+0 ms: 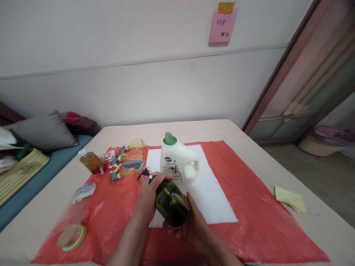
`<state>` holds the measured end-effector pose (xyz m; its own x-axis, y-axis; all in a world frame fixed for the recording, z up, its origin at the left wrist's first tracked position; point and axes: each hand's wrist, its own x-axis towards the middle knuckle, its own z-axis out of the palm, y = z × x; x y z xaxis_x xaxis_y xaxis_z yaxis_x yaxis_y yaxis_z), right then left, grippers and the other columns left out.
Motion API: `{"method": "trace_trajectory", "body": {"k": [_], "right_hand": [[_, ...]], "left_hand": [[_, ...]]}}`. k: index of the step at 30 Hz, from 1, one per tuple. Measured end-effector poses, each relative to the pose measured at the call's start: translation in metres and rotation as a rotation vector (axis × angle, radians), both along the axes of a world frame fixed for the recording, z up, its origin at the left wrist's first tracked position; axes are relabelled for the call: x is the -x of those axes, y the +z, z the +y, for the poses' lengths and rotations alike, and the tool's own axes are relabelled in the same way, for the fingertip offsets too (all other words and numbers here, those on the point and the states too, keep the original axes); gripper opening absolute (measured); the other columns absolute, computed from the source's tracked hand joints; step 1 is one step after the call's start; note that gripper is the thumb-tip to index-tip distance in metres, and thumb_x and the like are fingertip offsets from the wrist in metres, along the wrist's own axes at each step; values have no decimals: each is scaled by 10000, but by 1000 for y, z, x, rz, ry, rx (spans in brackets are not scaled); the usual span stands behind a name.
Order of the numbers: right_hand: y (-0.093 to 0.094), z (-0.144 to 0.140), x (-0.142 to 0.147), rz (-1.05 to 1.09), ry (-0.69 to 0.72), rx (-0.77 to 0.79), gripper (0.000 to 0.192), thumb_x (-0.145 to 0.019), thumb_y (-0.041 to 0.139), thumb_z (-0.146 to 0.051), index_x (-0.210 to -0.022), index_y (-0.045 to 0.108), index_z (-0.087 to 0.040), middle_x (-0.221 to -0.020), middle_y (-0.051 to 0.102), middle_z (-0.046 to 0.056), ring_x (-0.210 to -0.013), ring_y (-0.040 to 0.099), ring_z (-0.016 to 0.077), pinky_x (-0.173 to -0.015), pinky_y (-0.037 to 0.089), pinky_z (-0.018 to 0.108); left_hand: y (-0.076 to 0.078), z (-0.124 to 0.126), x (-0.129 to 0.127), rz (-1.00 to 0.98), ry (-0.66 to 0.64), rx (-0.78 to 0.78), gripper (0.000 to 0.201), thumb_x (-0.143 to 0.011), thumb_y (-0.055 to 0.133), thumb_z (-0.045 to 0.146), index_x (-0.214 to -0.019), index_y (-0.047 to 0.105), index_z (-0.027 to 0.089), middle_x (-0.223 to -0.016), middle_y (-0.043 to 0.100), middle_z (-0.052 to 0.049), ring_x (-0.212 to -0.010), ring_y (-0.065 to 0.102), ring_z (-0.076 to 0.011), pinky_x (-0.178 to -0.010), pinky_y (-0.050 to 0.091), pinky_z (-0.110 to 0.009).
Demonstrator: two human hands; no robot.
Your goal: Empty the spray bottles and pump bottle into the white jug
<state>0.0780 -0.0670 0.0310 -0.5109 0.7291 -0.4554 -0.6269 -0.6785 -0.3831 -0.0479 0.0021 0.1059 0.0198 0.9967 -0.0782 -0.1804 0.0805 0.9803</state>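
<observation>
A dark green pump bottle with a black pump head is held tilted between both hands, its pump pointing up and to the left. My left hand wraps around the neck and shoulder of the bottle. Around the lower end, my right hand grips the side and base; some of its fingers are hidden behind the bottle. Just beyond stands a white detergent jug with a green spout and a handle on its right. The jug rests on a white sheet laid over red plastic.
Several spray bottles lie at the left, beside an amber bottle with a white cap. A round lidded container sits front left. Yellow paper slips lie near the table's right edge. A wall closes off the back.
</observation>
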Motion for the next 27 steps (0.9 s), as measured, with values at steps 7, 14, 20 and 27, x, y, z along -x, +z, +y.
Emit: {"method": "trace_trajectory", "body": {"k": [7,14,20,27], "right_hand": [[4,3,-7,-542,-80,-173,646,-835,466,-725,-1073,647,-152,-947,732,134,-686,694,174,-524,454,236],[7,17,-32,-736,-200,-295,617,-756,583,-709,-1001,656,-148,-1009,713,137,-771,681,205,-621,487,318],[2,15,-30,-700,-176,-324,612,-751,587,-713,-988,666,-155,-998,719,129,-764,683,200,-618,477,311],[3,17,-33,-703,-171,-323,536,-748,637,-661,-939,676,-162,-968,723,112,-743,675,191,-617,476,306]], "left_hand": [[-2,15,29,281,31,-79,189,-756,676,338,-699,737,168,-771,694,-58,-792,620,-218,-741,470,-296],[-12,20,38,593,134,-210,130,-718,702,313,-633,687,215,-710,682,-25,-788,617,-227,-834,443,-316],[-55,17,36,734,-57,-203,190,-699,723,366,-848,730,249,-917,724,-37,-929,636,-244,-907,446,-362],[-48,21,52,699,-200,-109,531,-583,791,268,-1095,664,209,-1153,691,-89,-1075,621,-273,-949,442,-379]]}}
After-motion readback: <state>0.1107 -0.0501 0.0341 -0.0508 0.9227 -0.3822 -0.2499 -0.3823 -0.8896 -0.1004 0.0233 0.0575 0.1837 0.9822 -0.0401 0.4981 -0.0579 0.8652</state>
